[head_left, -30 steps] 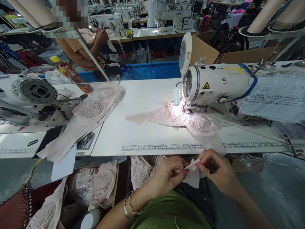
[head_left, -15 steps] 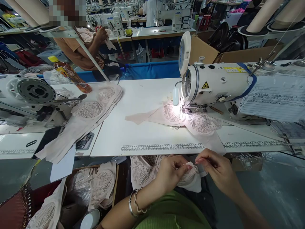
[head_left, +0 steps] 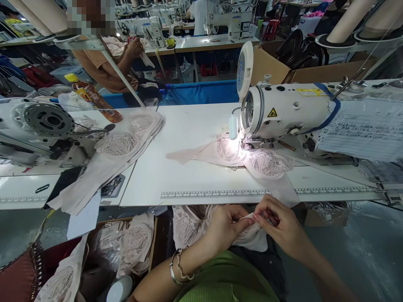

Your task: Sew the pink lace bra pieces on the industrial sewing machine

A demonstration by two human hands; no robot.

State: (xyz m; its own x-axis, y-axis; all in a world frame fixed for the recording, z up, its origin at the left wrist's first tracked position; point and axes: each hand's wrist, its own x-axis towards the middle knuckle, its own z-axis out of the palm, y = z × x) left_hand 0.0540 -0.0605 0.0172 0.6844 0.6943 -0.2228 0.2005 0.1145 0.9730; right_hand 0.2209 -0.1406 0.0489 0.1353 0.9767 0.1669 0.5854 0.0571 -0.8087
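Left hand [head_left: 225, 226] fingers pinch a pale lace piece [head_left: 252, 238] over the lap, just off the counter [head_left: 189, 126] front edge. Right hand [head_left: 280, 224] fingers seem pinched on its upper edge, contact partly hidden. Joined lace cups [head_left: 267, 163] lie under the lit sewing machine [head_left: 286, 107] head.

head camera | faces forward, down | worktable [head_left: 182, 178] ahead — hands [head_left: 222, 228] close below
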